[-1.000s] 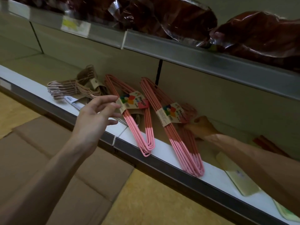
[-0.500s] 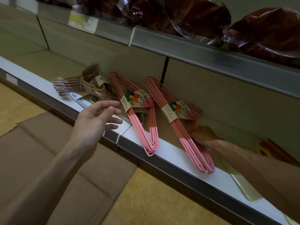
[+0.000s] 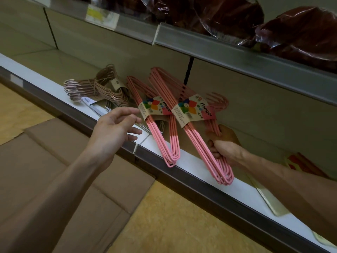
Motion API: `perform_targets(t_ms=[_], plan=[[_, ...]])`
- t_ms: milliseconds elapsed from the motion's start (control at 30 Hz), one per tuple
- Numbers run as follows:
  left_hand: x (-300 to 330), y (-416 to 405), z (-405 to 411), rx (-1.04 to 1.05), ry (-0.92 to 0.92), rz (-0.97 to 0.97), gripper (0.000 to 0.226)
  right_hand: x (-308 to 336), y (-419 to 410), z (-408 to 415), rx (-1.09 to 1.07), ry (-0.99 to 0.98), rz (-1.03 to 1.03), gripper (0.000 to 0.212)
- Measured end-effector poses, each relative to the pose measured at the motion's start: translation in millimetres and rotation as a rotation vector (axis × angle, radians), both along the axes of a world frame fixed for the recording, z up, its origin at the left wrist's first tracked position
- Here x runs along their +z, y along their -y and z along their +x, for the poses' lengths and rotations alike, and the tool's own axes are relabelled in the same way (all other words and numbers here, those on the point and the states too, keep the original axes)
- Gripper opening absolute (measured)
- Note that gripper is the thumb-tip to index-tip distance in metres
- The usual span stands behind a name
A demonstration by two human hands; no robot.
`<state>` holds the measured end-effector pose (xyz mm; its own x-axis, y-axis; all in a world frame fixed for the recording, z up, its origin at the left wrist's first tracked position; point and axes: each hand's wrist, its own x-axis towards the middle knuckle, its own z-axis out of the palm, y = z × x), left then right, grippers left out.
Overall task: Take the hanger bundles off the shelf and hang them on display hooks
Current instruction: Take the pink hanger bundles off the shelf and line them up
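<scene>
Both hands are at the shelf, well apart. Right hand has its fingers curled round the rear rods of the right pink bundle, gripping it near the lower end. Left hand holds nothing: its fingers are spread and loosely bent, the tips just beside the paper band of the left pink bundle, not clearly touching it.

That left bundle is the nearer thing for the free hand, lying just to its right and slightly beyond. Its long axis runs diagonally, from the far end low against the back panel down to the rounded end that overhangs the shelf's front lip. The held bundle lies parallel to it, close alongside.

Each bundle is a stack of thin, smooth pink-coated wire hangers, pinched together by a printed paper sleeve with a colourful flower and the word "Hanger". Farther left lies a heap of rose-gold hangers, metallic and ridged, banded in plain card. Above, glossy dark red wrapped goods sit on the upper shelf. No display hooks are in view.
</scene>
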<state>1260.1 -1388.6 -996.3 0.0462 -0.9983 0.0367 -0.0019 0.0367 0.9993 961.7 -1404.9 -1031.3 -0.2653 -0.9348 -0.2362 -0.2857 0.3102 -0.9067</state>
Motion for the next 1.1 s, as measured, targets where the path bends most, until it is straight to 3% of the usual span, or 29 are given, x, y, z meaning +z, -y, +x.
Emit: perform_targets(t_ms=[133, 233, 367, 467, 600, 700, 767, 900, 1100], plan=[[3.9, -1.8, 4.3, 0.019, -0.022, 0.039, 0.020, 11.9, -4.1, 22.4, 0.064, 0.059, 0.148, 0.027], [6.6, -3.5, 9.8, 0.036, -0.082, 0.107, 0.032, 21.0, -8.2, 42.9, 0.099, 0.105, 0.118, 0.034], [9.7, -4.9, 26.9, 0.050, -0.226, 0.196, 0.046, 25.5, -12.2, 68.0, 0.235, 0.220, -0.012, 0.014], [15.9, -5.8, 46.9, 0.077, -0.329, 0.219, 0.055, 28.1, -15.7, 89.2, 0.358, 0.240, -0.038, 0.014], [24.8, -6.0, 74.1, 0.171, -0.473, 0.139, 0.044, 33.7, -25.1, 122.6, 0.479, 0.168, -0.085, 0.013], [34.3, -9.7, 91.5, 0.351, -0.672, 0.095, 0.025, 36.9, -29.0, 147.5, 0.525, 0.068, -0.127, 0.011], [36.7, -16.5, 104.0, 0.511, -0.681, 0.121, 0.026, 40.5, -30.7, 163.1, 0.545, 0.065, -0.107, 0.013], [35.9, -29.7, 133.2, 0.638, -0.685, 0.135, 0.041, 54.2, -37.8, 190.6, 0.611, 0.290, 0.017, 0.019], [48.8, -52.7, 177.7, 0.716, -0.892, -0.006, 0.043, 72.5, -47.1, 232.8, 0.970, 0.712, 0.271, 0.044]])
